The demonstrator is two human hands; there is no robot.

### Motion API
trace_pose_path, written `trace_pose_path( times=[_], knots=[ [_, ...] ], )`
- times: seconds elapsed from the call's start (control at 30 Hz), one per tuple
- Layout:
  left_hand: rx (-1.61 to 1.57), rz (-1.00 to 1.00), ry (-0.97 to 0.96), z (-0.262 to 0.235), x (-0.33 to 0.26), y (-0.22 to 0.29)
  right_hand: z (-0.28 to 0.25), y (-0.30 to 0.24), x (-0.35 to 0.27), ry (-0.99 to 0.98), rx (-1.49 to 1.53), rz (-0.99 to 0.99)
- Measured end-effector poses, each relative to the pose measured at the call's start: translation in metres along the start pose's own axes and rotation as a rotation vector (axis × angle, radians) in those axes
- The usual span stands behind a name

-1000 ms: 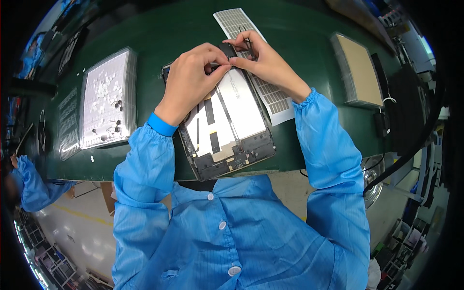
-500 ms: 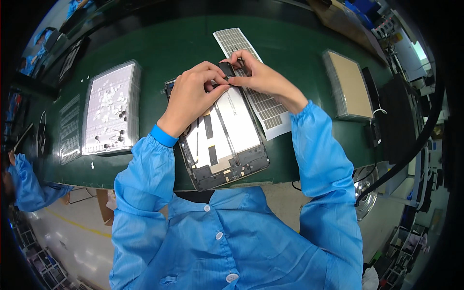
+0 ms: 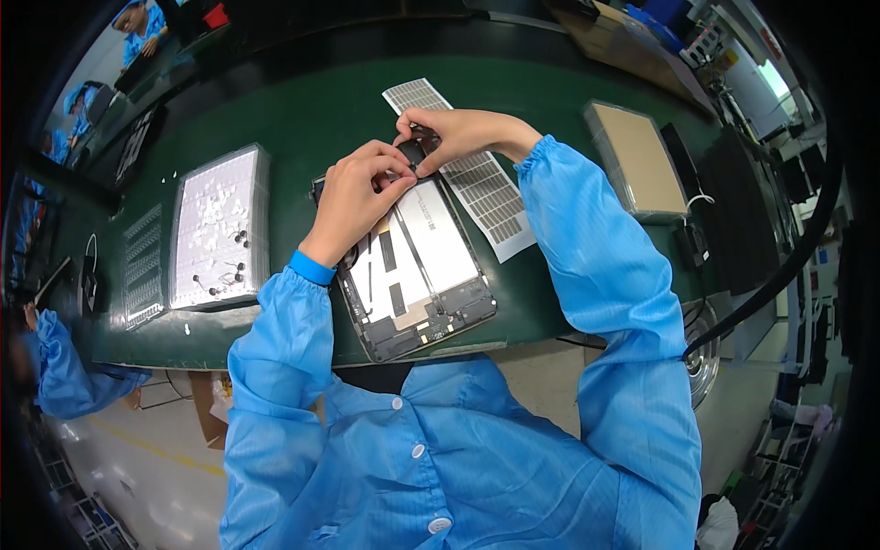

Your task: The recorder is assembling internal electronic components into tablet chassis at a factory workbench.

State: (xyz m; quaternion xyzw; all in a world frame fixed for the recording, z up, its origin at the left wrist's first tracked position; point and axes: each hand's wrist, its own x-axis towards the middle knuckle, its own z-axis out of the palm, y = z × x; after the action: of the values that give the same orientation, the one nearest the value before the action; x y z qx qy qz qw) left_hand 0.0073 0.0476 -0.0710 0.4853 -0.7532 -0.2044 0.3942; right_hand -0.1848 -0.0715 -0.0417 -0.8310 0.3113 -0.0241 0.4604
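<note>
An opened tablet (image 3: 443, 229) lies at the table's front edge, with silver battery panels and dark circuit parts showing. Over its far end, my right hand (image 3: 469, 136) pinches a small black part (image 3: 415, 152) between thumb and fingers. My left hand (image 3: 353, 197) is closed too, its thumb and fingertips drawn together against the near side of that part. What lies between the left fingertips is hidden. Beneath my right hand and beside the tablet runs a sheet of small grey rectangular labels (image 3: 490, 197) on white backing.
Left of the tablet is a clear tray (image 3: 262, 215) holding scattered white bits and several small black round parts with leads. Beside it lies a ribbed clear plastic tray (image 3: 143, 266). A brown-topped stack (image 3: 635, 160) stands at the right. Another person's blue sleeve (image 3: 66, 362) shows at far left.
My right wrist and forearm have swung up and inward, so the hand reaches more from the side. Both hands stay at the black part. The whole view has shifted slightly.
</note>
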Motion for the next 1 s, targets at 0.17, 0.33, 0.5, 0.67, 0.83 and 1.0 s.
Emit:
trace_pose_path(
  times=[0.17,0.33,0.5,0.67,0.83,1.0],
  knots=[
    [-0.017,-0.009,0.007,0.003,-0.002,0.0,0.008,0.037,-0.002,0.026,0.197,-0.121],
    [0.029,-0.006,-0.017,0.001,0.0,0.007,0.009,0.038,-0.005,0.049,0.168,-0.158],
    [0.039,-0.018,-0.006,0.0,0.0,0.005,0.011,0.023,-0.008,0.07,0.093,-0.059],
    [0.012,-0.063,-0.01,0.001,-0.002,0.006,0.014,0.014,-0.004,0.052,0.098,0.002],
    [0.098,-0.118,-0.005,0.006,0.0,0.006,0.022,0.018,-0.011,0.092,0.119,-0.004],
    [0.149,-0.13,0.023,0.009,0.0,0.01,0.063,0.035,-0.048,0.453,0.246,-0.31]
  ],
)
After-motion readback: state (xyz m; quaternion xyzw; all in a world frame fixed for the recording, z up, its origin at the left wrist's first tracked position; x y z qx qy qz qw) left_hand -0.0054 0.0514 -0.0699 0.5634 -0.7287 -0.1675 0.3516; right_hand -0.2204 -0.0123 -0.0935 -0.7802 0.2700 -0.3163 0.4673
